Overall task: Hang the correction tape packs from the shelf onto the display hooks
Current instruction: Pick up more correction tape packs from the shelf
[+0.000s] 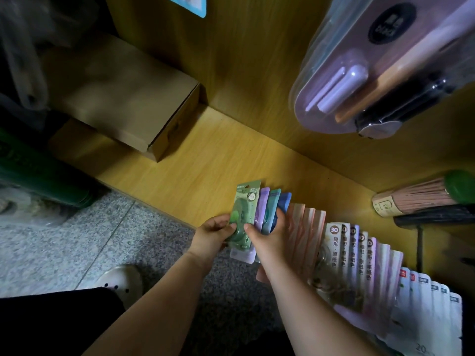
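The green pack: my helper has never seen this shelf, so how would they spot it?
Find the yellow wooden shelf and its leaning row of carded packs. The green pack stands at the row's left end, between the left hand and right hand, the only green one, beside a lilac pack.

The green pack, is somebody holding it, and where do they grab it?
Yes. The left hand pinches the green pack at its lower left edge, and the right hand has its thumb on the lower front, fingers behind the neighbouring packs.

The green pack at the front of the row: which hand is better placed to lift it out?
Probably the left hand: it already grips the green pack, while the right hand holds back the packs behind.
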Available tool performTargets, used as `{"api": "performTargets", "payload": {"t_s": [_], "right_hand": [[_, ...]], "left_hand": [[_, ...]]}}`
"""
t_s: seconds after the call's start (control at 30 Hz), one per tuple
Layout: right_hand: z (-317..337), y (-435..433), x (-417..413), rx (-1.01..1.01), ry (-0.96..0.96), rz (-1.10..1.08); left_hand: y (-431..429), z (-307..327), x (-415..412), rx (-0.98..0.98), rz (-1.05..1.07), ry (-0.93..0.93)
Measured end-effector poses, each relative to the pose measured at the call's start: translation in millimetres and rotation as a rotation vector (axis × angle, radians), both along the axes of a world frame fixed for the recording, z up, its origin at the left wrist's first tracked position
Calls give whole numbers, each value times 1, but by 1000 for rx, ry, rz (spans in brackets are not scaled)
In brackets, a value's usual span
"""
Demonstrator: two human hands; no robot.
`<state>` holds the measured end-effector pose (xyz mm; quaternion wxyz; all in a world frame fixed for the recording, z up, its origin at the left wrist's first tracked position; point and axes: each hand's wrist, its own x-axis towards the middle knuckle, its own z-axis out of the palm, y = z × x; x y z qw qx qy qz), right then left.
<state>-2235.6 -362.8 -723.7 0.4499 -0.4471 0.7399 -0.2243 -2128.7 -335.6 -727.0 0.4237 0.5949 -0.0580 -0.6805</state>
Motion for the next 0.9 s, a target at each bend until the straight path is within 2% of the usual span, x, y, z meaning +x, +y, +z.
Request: {"api": "performTargets", "payload": {"t_s": [0.1, 0.33, 0.47, 0.67, 0.77, 0.9], "right_hand": [[5, 1, -4, 9, -64, 16], [8, 4, -4, 66, -154, 5], [15, 3, -3, 110, -232, 10], [30, 6, -1, 120, -230, -11], [45, 9, 6, 86, -319, -19], [73, 13, 16, 3, -343, 12]], "left_hand": [[3, -4, 0, 2, 1, -3], [12, -8, -1, -88, -155, 58], [11, -5, 2, -150, -201, 21], [9, 7, -1, -294, -183, -85], [13, 25, 3, -319, -152, -111], [24, 54, 12, -370, -132, -193]]}}
